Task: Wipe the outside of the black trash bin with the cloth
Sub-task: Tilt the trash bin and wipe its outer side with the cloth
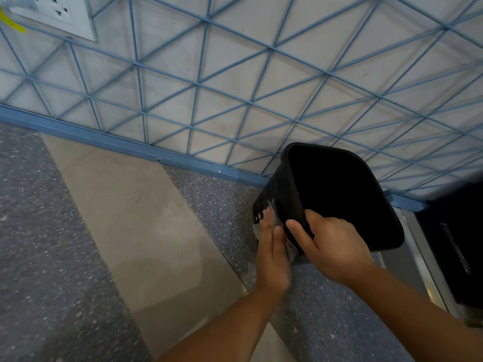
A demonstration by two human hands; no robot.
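Bin sits tipped toward me, low by the wall over the floor. On my feed the right hand grips its near rim, thumb outside, fingers hooked over the edge. Left hand is flat, fingers straight and together, pressing the cloth against its outer side

No legible text, brand, number or sign anywhere: bin, wall socket and the yellow tag beside it carry nothing that can be read.
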